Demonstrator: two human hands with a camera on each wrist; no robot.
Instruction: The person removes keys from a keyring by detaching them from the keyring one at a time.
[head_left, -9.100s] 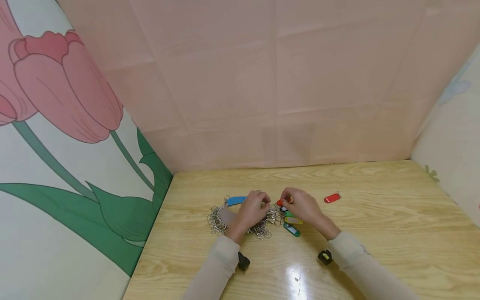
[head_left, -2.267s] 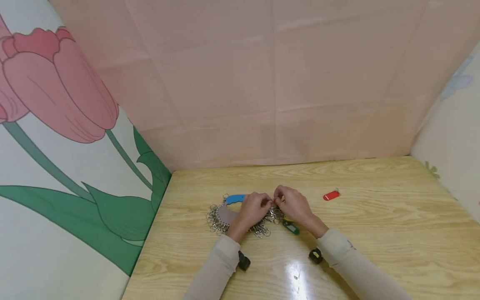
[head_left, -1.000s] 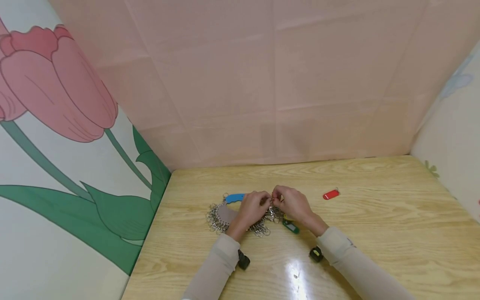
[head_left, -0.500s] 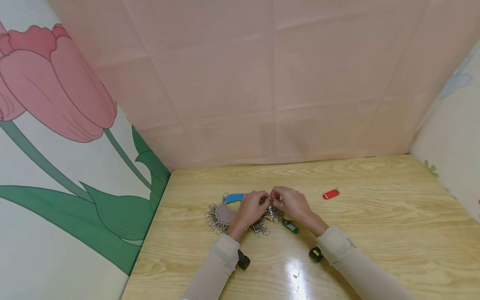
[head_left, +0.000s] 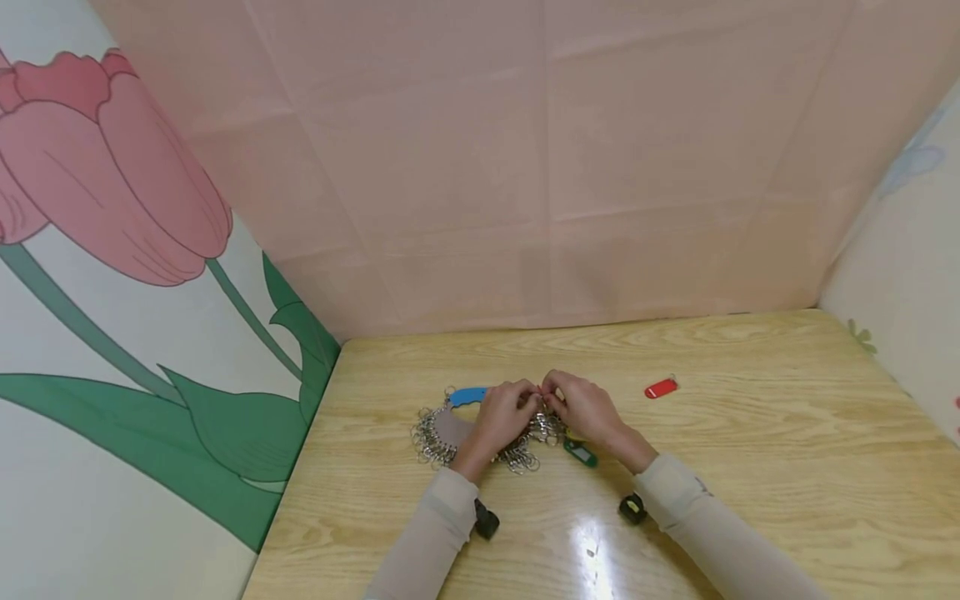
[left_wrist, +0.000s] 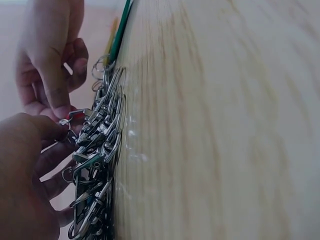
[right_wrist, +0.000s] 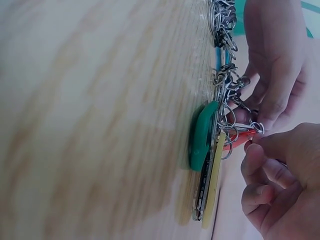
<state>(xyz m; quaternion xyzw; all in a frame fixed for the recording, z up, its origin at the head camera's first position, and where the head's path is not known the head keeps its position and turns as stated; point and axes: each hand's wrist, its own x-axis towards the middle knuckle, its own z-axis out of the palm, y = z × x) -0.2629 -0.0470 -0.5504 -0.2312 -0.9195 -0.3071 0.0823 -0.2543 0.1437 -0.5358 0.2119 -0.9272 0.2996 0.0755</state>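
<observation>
My left hand [head_left: 506, 417] leans over a flat key holder [head_left: 452, 429] with a blue grip [head_left: 468, 397] and a fringe of metal snap hooks [left_wrist: 95, 145]. Its thumb and forefinger pinch one hook at the holder's right end. Close against it, my right hand [right_wrist: 285, 180] pinches a red key tag [right_wrist: 241, 138] by its small split ring [right_wrist: 257, 127]. Fingers partly cover where ring and hook meet, so I cannot tell whether they are linked. Beneath the right hand lie a green key tag [right_wrist: 202, 137] and a yellow key tag [right_wrist: 215, 182].
Another red key tag [head_left: 662, 388] lies apart on the wooden table [head_left: 750, 467], to the right. Black wrist-camera pieces [head_left: 632, 508] sit under both forearms. A pink covering [head_left: 450, 208] hangs behind the table, with a tulip-patterned wall at the left.
Since the earliest frame my right hand has moved left to meet the left hand, bringing the red tag along. Over the last second both hands stay nearly in place, with small finger movements.
</observation>
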